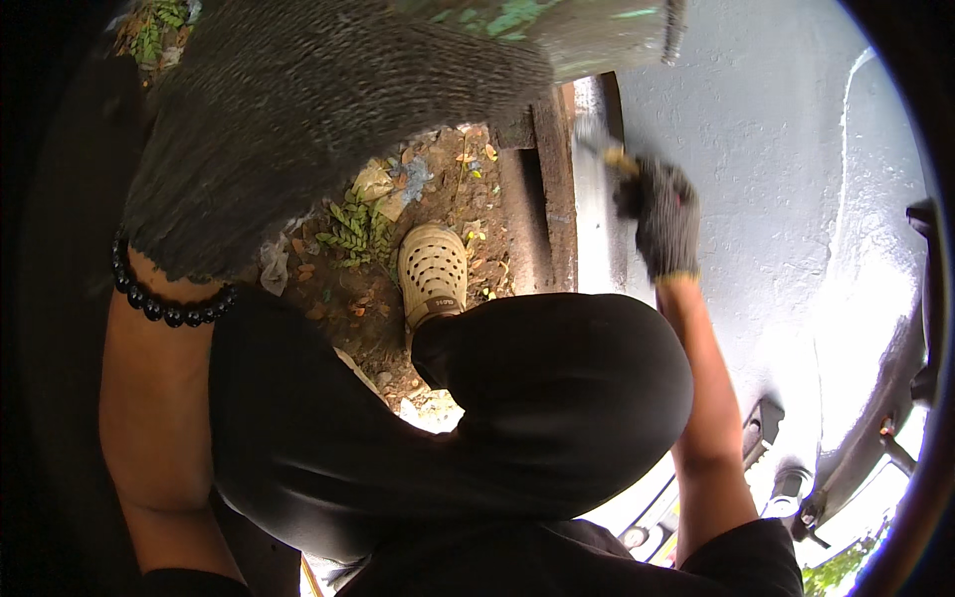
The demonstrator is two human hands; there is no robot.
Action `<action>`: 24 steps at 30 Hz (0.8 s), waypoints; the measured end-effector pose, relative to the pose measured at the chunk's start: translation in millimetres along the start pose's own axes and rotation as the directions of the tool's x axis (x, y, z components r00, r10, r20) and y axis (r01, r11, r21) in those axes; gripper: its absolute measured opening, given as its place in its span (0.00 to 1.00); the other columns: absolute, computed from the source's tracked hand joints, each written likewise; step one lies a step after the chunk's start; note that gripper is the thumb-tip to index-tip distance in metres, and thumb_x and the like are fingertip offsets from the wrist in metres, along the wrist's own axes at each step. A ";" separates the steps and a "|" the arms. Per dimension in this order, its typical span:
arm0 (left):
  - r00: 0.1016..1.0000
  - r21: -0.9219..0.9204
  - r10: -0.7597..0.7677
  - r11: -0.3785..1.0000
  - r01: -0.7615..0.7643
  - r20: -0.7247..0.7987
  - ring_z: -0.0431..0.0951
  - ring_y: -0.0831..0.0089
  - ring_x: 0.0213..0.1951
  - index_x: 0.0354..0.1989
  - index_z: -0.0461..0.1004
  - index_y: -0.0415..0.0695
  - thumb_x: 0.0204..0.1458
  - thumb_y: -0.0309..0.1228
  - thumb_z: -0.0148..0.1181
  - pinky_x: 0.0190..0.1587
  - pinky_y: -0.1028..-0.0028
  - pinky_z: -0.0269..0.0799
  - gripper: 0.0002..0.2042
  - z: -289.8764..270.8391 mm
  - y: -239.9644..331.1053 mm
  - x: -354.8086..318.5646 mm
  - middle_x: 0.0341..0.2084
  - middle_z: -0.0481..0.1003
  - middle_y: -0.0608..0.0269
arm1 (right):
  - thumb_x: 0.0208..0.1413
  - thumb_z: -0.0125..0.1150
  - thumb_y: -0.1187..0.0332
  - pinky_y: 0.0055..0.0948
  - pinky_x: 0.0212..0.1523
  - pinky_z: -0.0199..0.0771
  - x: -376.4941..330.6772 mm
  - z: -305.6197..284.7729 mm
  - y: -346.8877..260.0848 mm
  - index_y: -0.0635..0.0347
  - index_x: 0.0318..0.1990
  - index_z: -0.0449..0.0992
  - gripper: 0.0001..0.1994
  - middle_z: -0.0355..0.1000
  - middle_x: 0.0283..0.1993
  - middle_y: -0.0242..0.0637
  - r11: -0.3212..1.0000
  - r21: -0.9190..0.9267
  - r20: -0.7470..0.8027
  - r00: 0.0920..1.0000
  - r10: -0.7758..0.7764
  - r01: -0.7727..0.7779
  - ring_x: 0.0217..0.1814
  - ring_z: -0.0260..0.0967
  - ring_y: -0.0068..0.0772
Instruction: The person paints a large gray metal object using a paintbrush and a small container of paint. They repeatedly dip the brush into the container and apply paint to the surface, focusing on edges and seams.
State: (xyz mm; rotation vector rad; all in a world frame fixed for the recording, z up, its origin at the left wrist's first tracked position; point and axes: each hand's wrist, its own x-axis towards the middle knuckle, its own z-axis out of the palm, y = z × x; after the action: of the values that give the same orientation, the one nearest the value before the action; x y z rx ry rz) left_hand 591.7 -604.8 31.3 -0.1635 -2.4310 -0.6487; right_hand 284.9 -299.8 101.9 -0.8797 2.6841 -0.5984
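My left hand (328,129), in a dark knit glove, looms large at the upper left with a black bead bracelet at its wrist. Its fingers reach to a grey container (597,40) smeared with green paint, held at the top edge; its inside is out of sight. On the right, my right hand (667,214) wears a grey knit glove with a yellowish cuff. Its fingers are closed round a paintbrush (619,159), whose bristles are blurred by motion. The bristles are at a narrow pale strip beside a large grey-painted panel (736,129).
Bare soil with dry leaves, scraps and a small green plant (358,229) lies below. My foot in a beige clog (434,269) rests there. A rusty brown beam (554,179) runs along the panel's left side. Dark metal fittings (789,488) are at the lower right.
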 end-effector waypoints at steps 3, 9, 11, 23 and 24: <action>0.999 -0.015 -0.039 0.999 0.039 -0.022 0.83 0.54 0.54 0.64 0.73 0.39 0.39 0.50 0.84 0.57 0.58 0.82 0.44 0.4 0.9 6.6 0.50 0.82 0.47 | 0.68 0.66 0.56 0.31 0.31 0.77 -63.5 -23.0 12.1 0.65 0.46 0.81 0.17 0.79 0.30 0.37 0.874 0.376 0.068 0.949 0.307 -0.309 0.26 0.76 0.29; 0.992 -0.030 -0.113 0.993 0.111 -0.064 0.83 0.55 0.54 0.65 0.72 0.39 0.41 0.48 0.83 0.57 0.59 0.82 0.43 -4.8 22.1 28.6 0.51 0.81 0.48 | 0.61 0.67 0.65 0.29 0.25 0.75 -78.4 -64.3 -9.4 0.64 0.41 0.81 0.10 0.76 0.32 0.39 0.901 0.017 0.169 0.889 0.425 -0.434 0.24 0.74 0.28; 0.988 -0.031 -0.137 0.990 0.135 -0.075 0.83 0.56 0.54 0.65 0.72 0.39 0.41 0.47 0.83 0.56 0.59 0.81 0.43 -8.7 22.6 37.0 0.51 0.81 0.48 | 0.65 0.63 0.62 0.30 0.24 0.74 -53.3 -58.6 -16.1 0.65 0.41 0.80 0.12 0.75 0.26 0.39 0.977 -0.094 0.191 0.960 0.207 -0.192 0.23 0.74 0.28; 0.942 -0.030 -0.288 0.957 0.287 -0.172 0.82 0.58 0.55 0.67 0.70 0.39 0.44 0.43 0.81 0.56 0.60 0.81 0.41 -31.4 40.7 69.5 0.54 0.80 0.49 | 0.58 0.67 0.75 0.45 0.55 0.80 121.7 1.7 -35.0 0.56 0.56 0.79 0.18 0.81 0.49 0.45 0.653 -0.639 -0.081 0.808 -0.584 0.407 0.53 0.79 0.49; 0.936 -0.032 -0.303 0.953 0.302 -0.182 0.82 0.58 0.55 0.67 0.70 0.39 0.44 0.43 0.81 0.56 0.60 0.81 0.41 -35.1 40.5 70.0 0.54 0.80 0.49 | 0.56 0.68 0.77 0.46 0.59 0.79 116.6 3.9 -31.5 0.55 0.58 0.78 0.21 0.81 0.51 0.45 0.682 -0.626 -0.131 0.811 -0.570 0.379 0.55 0.79 0.51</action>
State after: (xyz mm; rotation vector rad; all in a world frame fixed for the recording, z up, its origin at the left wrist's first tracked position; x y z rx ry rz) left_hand 564.5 -589.2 113.6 0.2659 -2.2929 -0.7652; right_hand 210.6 -395.1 100.0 -1.8496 2.9689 0.0341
